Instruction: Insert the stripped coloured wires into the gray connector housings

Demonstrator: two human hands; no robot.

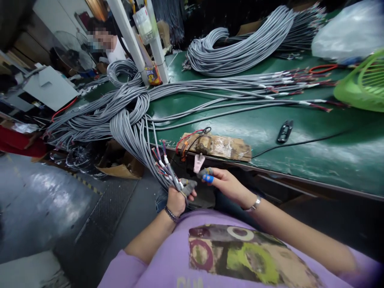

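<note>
At the far left a pale, box-like machine stands beside a heap of grey cables, with a fan and another person farther back. Below the heap, an open cardboard box sits near the floor. The cables spread over the green bench, and a thick bunch of them drops over its near edge to the person's left hand, whose fingers are curled around the bunch just below the cut ends; those ends, with coloured wires and white bands showing, point up and away from the wearer. Right of this hand, a pink clip sits at the near edge of a worn wooden board at the front of the bench. The person's right hand is just beside the clip, thumb and forefinger brought together, blue tape around one digit; whether anything is pinched between them cannot be told. Farther back lies a large looped bundle of grey cable. To the right, small black snips lie near a black cord, with a white plastic bag at the far right and a lime-green basket nearer.
</note>
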